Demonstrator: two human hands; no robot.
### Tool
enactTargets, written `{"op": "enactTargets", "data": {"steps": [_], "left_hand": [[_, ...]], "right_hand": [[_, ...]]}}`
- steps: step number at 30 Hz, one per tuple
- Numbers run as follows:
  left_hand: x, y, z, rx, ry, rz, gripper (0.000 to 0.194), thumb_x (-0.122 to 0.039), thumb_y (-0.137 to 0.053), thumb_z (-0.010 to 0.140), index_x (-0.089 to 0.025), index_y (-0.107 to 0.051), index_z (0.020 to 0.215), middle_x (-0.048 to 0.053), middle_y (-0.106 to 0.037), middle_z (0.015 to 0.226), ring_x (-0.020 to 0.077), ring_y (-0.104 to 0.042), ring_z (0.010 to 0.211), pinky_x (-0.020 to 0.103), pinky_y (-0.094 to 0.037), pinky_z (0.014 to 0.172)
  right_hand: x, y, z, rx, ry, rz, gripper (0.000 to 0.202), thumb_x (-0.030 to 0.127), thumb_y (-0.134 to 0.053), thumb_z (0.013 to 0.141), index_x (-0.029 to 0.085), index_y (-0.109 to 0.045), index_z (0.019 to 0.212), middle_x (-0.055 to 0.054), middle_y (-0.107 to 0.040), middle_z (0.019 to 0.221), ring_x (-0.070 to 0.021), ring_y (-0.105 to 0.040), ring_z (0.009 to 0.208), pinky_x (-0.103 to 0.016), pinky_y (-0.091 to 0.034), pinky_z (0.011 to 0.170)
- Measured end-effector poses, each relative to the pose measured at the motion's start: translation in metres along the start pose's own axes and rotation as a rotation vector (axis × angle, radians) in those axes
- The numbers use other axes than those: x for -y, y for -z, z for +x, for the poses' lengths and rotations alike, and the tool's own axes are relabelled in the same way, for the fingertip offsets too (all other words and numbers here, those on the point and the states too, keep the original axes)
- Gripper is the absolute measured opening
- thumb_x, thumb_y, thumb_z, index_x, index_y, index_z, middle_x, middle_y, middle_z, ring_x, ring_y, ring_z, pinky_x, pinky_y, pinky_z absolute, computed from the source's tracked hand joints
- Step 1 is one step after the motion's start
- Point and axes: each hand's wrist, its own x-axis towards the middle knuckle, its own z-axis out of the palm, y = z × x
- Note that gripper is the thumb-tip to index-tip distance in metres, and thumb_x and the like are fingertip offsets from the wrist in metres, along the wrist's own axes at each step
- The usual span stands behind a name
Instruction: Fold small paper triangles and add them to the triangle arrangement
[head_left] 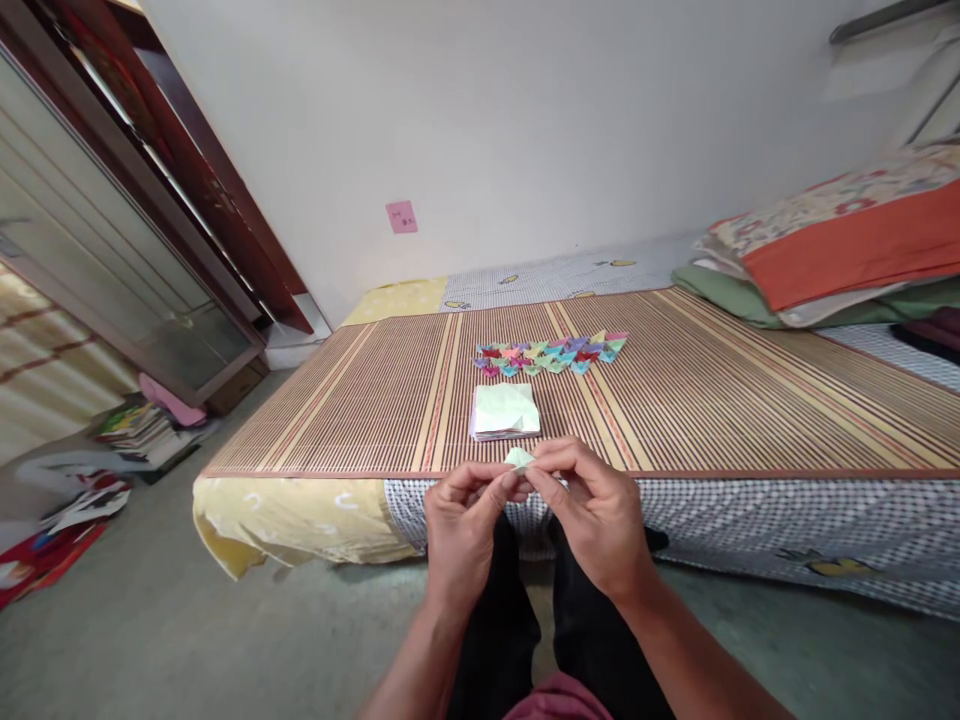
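Observation:
A small folded piece of pale green paper (519, 457) is pinched between my two hands, just in front of the bed's edge. My left hand (470, 510) grips its left side with thumb and fingertips. On the right side, my right hand (592, 505) holds it the same way. The fingers cover much of the paper's lower part. Just beyond my hands lies a stack of square paper sheets (506, 410), pale green on top. Behind the stack, several small folded paper figures (551, 352) in many colours stand close together in rows.
A striped bamboo mat (360, 400) covers the bed, with a checked sheet (750, 525) hanging over the front. Folded bedding (847, 250) is piled at the right. A white wall (525, 130) rises behind; books (139, 430) lie at the far left.

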Motion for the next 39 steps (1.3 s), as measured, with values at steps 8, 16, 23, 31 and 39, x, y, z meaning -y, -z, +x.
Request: {"op": "enactTargets", "data": {"steps": [8, 16, 23, 31, 39], "left_hand": [[0.000, -0.001, 0.001, -0.013, 0.028, 0.012, 0.017, -0.027, -0.087, 0.079, -0.016, -0.073, 0.079, 0.001, -0.076, 0.072, 0.0130, -0.073, 0.069, 0.022, -0.060, 0.071], [0.003, -0.004, -0.003, -0.058, 0.000, 0.029, 0.021, -0.030, -0.086, 0.080, -0.015, -0.070, 0.079, 0.003, -0.075, 0.072, 0.0147, -0.073, 0.068, 0.025, -0.060, 0.071], [0.004, -0.006, -0.004, -0.058, -0.012, 0.052, 0.023, -0.029, -0.086, 0.079, -0.015, -0.067, 0.079, 0.002, -0.074, 0.071, 0.0140, -0.072, 0.068, 0.024, -0.058, 0.070], [0.003, -0.004, -0.001, -0.043, 0.052, -0.005, 0.028, -0.030, -0.087, 0.077, -0.017, -0.066, 0.088, 0.001, -0.076, 0.074, 0.0143, -0.072, 0.066, 0.025, -0.058, 0.069], [-0.002, 0.005, 0.008, 0.073, 0.163, 0.040, 0.022, -0.030, -0.087, 0.076, -0.013, -0.072, 0.077, 0.004, -0.074, 0.068, 0.0131, -0.067, 0.063, 0.023, -0.053, 0.065]], "right_hand": [[-0.004, -0.003, 0.001, -0.031, -0.073, 0.021, 0.011, 0.017, -0.069, 0.092, 0.022, -0.067, 0.082, -0.004, -0.068, 0.092, -0.0203, -0.069, 0.090, -0.034, -0.054, 0.082], [-0.006, -0.004, 0.001, -0.041, -0.115, 0.039, 0.010, 0.020, -0.071, 0.090, 0.021, -0.067, 0.081, -0.004, -0.068, 0.091, -0.0214, -0.069, 0.091, -0.035, -0.054, 0.082], [-0.005, -0.007, 0.000, -0.104, -0.201, 0.102, 0.011, 0.021, -0.074, 0.086, 0.021, -0.064, 0.081, -0.004, -0.069, 0.091, -0.0211, -0.070, 0.090, -0.035, -0.056, 0.083], [-0.007, -0.004, 0.001, -0.081, -0.246, 0.120, 0.011, 0.023, -0.074, 0.086, 0.021, -0.064, 0.083, -0.004, -0.070, 0.087, -0.0201, -0.070, 0.085, -0.033, -0.056, 0.079], [-0.002, 0.008, 0.006, 0.107, -0.285, 0.026, 0.011, 0.030, -0.074, 0.090, 0.019, -0.069, 0.090, -0.003, -0.071, 0.085, -0.0189, -0.068, 0.081, -0.030, -0.055, 0.074]]}}
